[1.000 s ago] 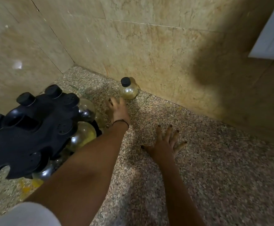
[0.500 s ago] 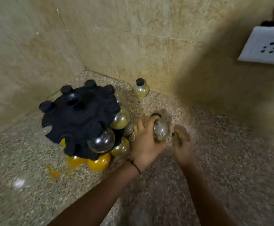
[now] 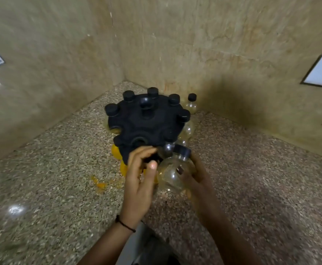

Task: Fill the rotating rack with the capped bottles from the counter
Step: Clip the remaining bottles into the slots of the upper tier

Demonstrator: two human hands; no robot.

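Orange smear [image 3: 101,184] on the counter [image 3: 41,178] at left, just beside the rotating rack [image 3: 145,127] in the corner. Left hand [image 3: 139,180] curled, pinching the rack's near rim by an open slot, looks like. Capped bottle [image 3: 172,173] tilted right beside it, wrapped in the right hand [image 3: 199,181]. Spare bottle [image 3: 191,104] over by the wall [image 3: 233,44]. Shoved in crooked, could easily spin the rack or knock a hanging neighbour loose.

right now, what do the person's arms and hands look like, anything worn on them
Both forearms are bare, with no sleeves or gloves in view. The left hand has a thin black band round its wrist. The right hand has dark polish on its thumbnail. No rings show.
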